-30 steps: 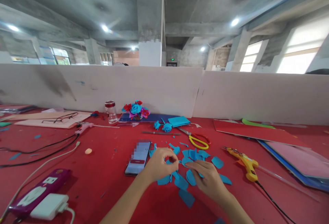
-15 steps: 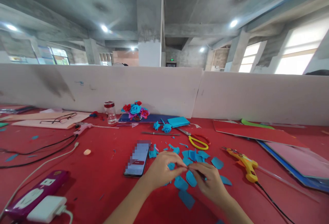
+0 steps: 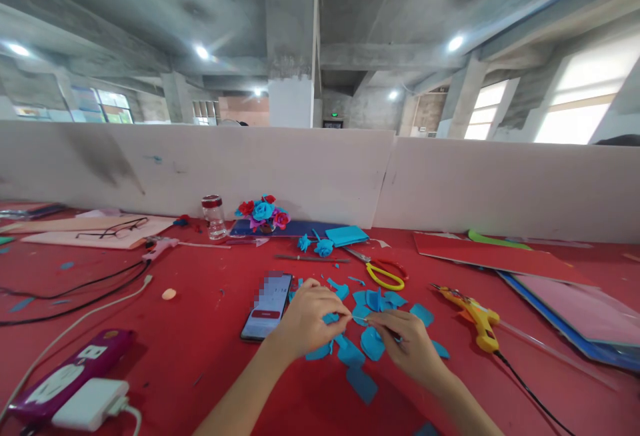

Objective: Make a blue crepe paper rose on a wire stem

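Above the red table, my left hand [image 3: 316,316] is closed in a pinch, its fingertips facing those of my right hand [image 3: 406,337], which is also pinched. A thin pale strand [image 3: 360,319] stretches across the short gap between them; whether it is wire, thread or glue I cannot make out. Blue paper petals [image 3: 373,344] lie scattered beneath and around both hands. Two blue paper flowers [image 3: 324,248] rest farther back, by a folded blue paper stack [image 3: 347,235].
A phone [image 3: 267,307] lies left of my hands. Yellow-handled scissors [image 3: 385,276] and a yellow glue gun [image 3: 475,319] with a trailing cord lie to the right. Behind are a bouquet of paper flowers [image 3: 263,212], a glass jar [image 3: 215,218] and a white partition [image 3: 200,163].
My fingertips have drawn slightly apart, my left hand moving left, and the pale strand now shows between them. Blue petals below my left hand are more visible.
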Available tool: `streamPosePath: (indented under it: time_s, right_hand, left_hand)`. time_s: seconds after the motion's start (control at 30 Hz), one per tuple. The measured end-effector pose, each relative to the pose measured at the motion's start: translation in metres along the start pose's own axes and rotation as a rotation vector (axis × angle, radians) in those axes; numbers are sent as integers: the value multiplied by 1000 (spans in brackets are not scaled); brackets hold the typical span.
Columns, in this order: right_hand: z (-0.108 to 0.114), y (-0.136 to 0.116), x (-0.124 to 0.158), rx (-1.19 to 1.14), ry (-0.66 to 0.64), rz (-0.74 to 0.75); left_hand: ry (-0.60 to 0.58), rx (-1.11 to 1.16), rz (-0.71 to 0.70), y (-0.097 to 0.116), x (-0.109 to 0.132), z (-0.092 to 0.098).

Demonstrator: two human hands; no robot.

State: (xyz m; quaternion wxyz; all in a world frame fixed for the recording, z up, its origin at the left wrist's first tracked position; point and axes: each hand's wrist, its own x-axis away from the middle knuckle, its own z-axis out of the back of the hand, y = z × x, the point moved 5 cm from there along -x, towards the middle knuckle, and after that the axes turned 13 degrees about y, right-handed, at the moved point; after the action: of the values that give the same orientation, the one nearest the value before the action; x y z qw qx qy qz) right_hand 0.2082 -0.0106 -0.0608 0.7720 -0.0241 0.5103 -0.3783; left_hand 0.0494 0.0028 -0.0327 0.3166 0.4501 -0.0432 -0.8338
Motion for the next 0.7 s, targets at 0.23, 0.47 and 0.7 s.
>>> streamPosePath:
  time_s: [0.23,0.47,0.7]
  right_hand:
    - [-1,2,1,0,-41,7]
    - [0,4,0,2,-45,-2]
    - [9,12,-1,52,46,20]
  left_hand:
    - [-33,-24,3,-3,0,3]
    - [-79,-59,-11,-5,-1,7]
    - [11,-158,88,-17,-3,19]
